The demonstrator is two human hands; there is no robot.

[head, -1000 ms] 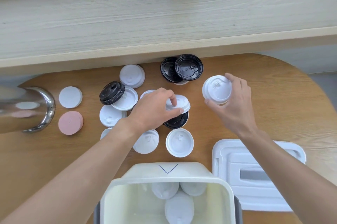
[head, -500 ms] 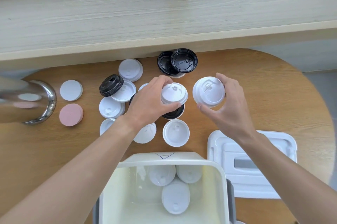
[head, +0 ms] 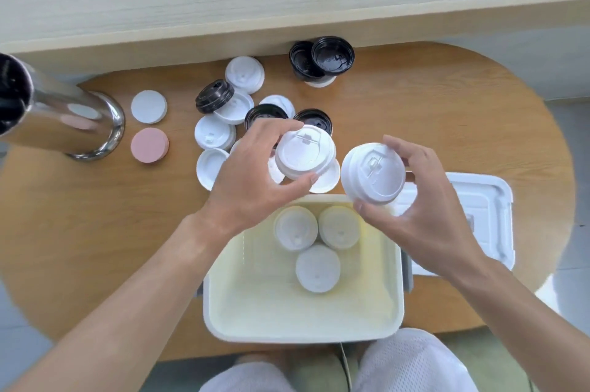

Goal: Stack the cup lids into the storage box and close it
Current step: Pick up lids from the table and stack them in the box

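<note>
Two hands each carry a white lid above the far rim of the open storage box (head: 303,321). Head view: the left hand (head: 252,181) clamps a white lid (head: 305,152) between thumb and curled fingers at its rim; the right hand (head: 424,216) grips a second lid (head: 373,176), tilted, likewise by its edge. Edge grips probably leave each underside free to seat on the three lid stacks (head: 316,241) already in the box. Loose white and black lids (head: 223,123) lie on the wooden table (head: 447,123) beyond. The box cover (head: 488,219) rests flat beside the box on the right, apparently set within reach for closing.
</note>
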